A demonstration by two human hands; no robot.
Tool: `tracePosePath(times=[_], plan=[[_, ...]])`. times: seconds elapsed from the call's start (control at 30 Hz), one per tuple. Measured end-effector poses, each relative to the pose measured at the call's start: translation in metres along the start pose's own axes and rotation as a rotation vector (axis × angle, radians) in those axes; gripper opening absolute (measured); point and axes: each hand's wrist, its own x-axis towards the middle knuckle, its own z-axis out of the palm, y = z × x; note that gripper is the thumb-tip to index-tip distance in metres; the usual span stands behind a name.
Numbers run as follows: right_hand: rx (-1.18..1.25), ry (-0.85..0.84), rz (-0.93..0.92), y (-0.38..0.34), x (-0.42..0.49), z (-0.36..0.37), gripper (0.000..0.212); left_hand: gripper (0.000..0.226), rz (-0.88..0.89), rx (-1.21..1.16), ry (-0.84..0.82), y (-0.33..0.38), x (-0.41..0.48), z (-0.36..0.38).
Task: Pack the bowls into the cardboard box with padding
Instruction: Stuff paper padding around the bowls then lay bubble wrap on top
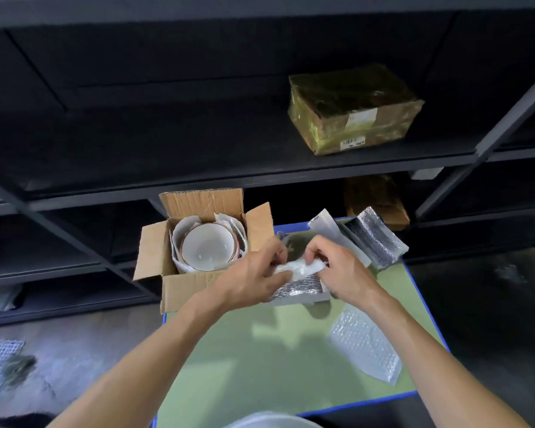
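An open cardboard box [179,291] stands at the left far corner of a green table [275,359]. Inside it sits a white bowl [209,248] with a brown rim, wrapped round by white foam sheet [179,234]. Just right of the box, my left hand [254,273] and my right hand [340,270] together pinch a crumpled piece of bubble wrap [300,268], held above a silver foil padding sheet [300,290]. Both hands have curled fingers on the wrap.
More silver foil padding [376,239] and a white foam piece [325,222] lie at the table's far right. A bubble wrap sheet [365,345] lies near the right edge. Dark shelving [229,177] behind holds a taped parcel [355,109]. A white rim [269,420] shows at the bottom.
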Motion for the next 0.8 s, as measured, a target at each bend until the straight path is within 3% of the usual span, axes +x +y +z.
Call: tracePosePath(times=[0.2,0.33,0.5,0.8], plan=[[0.040,-0.295,-0.056,-0.019,0.010,0.006,0.034,0.017,0.072,-0.007,0.127,-0.021,-0.013,-0.021],[0.072,-0.189,-0.112,-0.031,0.020,0.021,0.032,0.016,0.103,-0.007,0.166,-0.027,-0.018,-0.030],[-0.023,-0.121,-0.147,-0.043,0.029,0.038,0.021,0.027,-0.001,-0.117,0.065,-0.035,-0.027,-0.042],[-0.041,-0.200,-0.151,-0.067,0.049,0.065,0.020,0.028,0.005,-0.041,0.110,-0.062,-0.043,-0.070]])
